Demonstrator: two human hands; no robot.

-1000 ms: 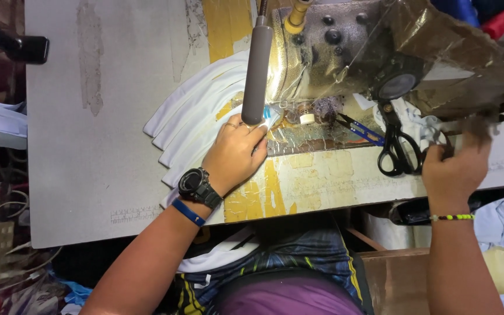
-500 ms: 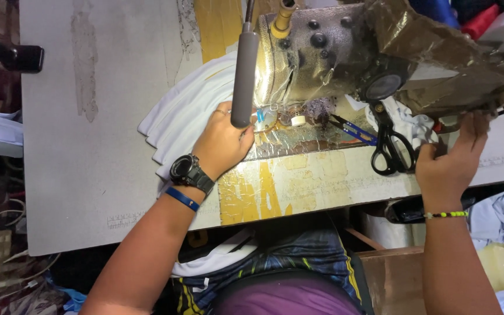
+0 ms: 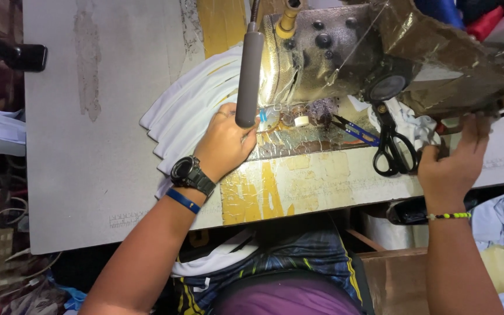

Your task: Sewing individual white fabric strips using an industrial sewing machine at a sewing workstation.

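1. The left hand (image 3: 224, 143) lies palm down on a fan of white cloth pieces (image 3: 185, 114), its fingers curled loosely and pushed toward the needle area of the sewing machine (image 3: 345, 52). It pins the cloth flat rather than gripping it.
2. The right hand (image 3: 451, 166) is up at the machine's right end, at about 3 o'clock from the needle. Its fingers hook over the edge near the wheel; whether they close on any part there, I cannot tell.
3. The white pieces lie stacked and spread on the counter (image 3: 88, 175), at 9 o'clock from the needle, their near ends under the left hand. More white cloth (image 3: 217, 259) hangs down over the person's lap at 6 o'clock.
4. Judging by this, the sewing looks to be at the start of a piece: the cloth reaches the foot, yet none shows coming out at the far side of the needle. Most of the fan looks unstitched, though seams are too small to tell.
5. Black scissors (image 3: 395, 149) lie at 3 o'clock from the needle, just beside the right hand, and small blue snips (image 3: 354, 129) lie between them and the needle. Neither is being held.
6. A grey tube-shaped lamp (image 3: 249, 76) hangs over the needle area and hides part of it.
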